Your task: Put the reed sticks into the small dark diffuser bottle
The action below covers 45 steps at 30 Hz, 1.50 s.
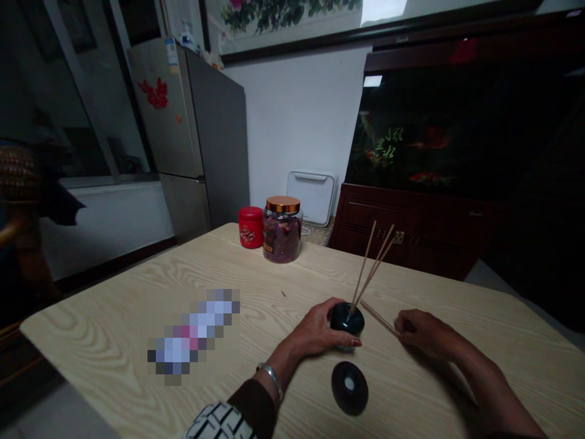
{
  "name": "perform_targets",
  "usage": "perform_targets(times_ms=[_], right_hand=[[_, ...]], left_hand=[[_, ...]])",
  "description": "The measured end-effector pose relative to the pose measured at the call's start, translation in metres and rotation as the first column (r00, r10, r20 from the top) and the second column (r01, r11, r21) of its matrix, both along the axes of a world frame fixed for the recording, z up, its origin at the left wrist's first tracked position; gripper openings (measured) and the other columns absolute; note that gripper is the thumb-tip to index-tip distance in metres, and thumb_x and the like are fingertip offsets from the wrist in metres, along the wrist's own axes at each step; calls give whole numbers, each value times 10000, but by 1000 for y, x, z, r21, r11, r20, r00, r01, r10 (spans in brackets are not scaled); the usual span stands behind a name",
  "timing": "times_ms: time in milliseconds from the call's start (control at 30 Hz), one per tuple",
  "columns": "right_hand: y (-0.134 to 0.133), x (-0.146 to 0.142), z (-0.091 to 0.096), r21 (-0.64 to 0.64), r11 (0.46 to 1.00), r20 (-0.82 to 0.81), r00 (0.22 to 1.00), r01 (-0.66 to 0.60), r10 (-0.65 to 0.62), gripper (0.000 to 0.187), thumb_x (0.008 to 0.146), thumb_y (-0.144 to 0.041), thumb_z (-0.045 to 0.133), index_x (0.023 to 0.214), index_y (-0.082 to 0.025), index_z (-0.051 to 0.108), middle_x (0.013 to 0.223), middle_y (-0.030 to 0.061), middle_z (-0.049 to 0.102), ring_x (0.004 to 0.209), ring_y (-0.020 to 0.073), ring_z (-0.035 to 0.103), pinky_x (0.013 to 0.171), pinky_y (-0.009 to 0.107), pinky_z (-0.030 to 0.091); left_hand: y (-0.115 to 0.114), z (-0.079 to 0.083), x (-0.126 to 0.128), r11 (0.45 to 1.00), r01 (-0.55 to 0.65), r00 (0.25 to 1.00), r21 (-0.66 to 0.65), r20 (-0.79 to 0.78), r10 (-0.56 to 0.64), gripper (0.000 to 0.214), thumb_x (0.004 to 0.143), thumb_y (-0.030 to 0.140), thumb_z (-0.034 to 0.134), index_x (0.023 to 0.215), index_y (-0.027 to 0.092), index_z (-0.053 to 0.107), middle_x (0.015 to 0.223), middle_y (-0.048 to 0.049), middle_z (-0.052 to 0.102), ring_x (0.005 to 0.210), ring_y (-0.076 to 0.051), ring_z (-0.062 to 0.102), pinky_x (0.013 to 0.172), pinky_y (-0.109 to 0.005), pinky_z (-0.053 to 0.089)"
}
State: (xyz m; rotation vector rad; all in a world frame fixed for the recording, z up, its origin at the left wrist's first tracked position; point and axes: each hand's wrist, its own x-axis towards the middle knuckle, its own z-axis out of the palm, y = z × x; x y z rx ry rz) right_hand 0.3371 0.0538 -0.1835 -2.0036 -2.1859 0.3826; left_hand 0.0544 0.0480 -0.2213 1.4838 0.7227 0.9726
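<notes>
My left hand (322,329) is wrapped round a small dark, glossy diffuser bottle (348,319) that stands on the table. Several thin reed sticks (372,268) rise out of its mouth, leaning to the right. To the right, my right hand (420,332) is closed in a pinch at the near end of another thin reed stick (380,318), which slants low over the table towards the bottle. Whether it is one stick or more I cannot tell. A round black cap (350,388) with a pale centre lies in front of the bottle.
Behind on the wooden table (256,341) stand a red canister (251,228) and a copper-lidded jar (282,235) of dried flowers. A blurred-out long object (194,335) lies at left, and a tiny brown scrap (283,294) near the middle. A fish tank (425,134) stands beyond.
</notes>
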Motion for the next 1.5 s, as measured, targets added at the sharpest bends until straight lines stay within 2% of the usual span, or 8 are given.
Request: perform_targets(times_ms=[200,300,400,500,833,1133,1333,1500], right_hand=[[-19,12,61,158,986,-410,904,-61,122,242,780,-451,646,812,-217,695,785,33,693,734,200,608,644,306,477],[-37,5,94,331,903,-788,606,273,106,309,679,-484,788,886,-263,721,832,17,685,727,188,597,577,287,475],[-50,-17,111,335,801,-936,271,496,223,252,648,-378,848,854,-300,726,905,4,657,761,168,597,549,257,487],[-54,-44,113,311,779,-950,160,545,268,231,644,-315,858,831,-287,726,901,-3,635,766,147,594,534,228,483],[-41,-81,82,452,790,-853,460,415,246,238,764,-398,784,919,-239,697,824,-19,654,643,116,555,582,250,468],[-31,-100,54,351,929,-758,617,114,211,269,829,-464,685,891,-204,653,812,21,651,676,153,562,585,278,469],[-24,-68,60,256,966,-625,757,-29,188,336,861,-535,601,942,-213,652,837,47,670,729,191,603,593,293,473],[-11,-17,39,85,990,-113,986,-116,125,155,848,-336,563,774,-223,639,785,47,691,725,203,610,644,306,418]], left_hand=[[1,-2,0,1000,-2,1000,-1,8,2,753,518,333,947,1184,147,650,1077,-91,692,1019,-242,620,875,-329,481],[0,-1,0,1000,10,1000,-13,28,-9,737,519,317,945,1173,148,652,1068,-85,690,1013,-237,624,873,-323,483],[0,0,0,1000,8,1000,-15,28,-7,733,519,313,945,1171,145,655,1061,-88,691,1002,-239,626,866,-330,488],[0,-1,0,1000,3,1000,-2,25,-3,728,520,320,945,1166,146,659,1054,-88,694,991,-240,627,860,-334,489],[-3,5,-2,1000,-6,1000,-6,4,6,704,520,315,942,1141,142,659,1022,-72,690,957,-218,616,816,-297,479],[-1,0,-1,999,-29,999,37,-40,31,722,533,370,936,1161,152,655,1028,-73,693,957,-224,619,837,-312,476],[-2,3,-2,999,-25,999,30,-41,26,716,527,362,938,1150,145,661,1019,-72,693,949,-221,617,827,-304,475],[-3,5,-2,1000,-13,1000,-2,-16,13,713,517,327,945,1146,147,662,1023,-74,691,957,-226,622,821,-307,485]])
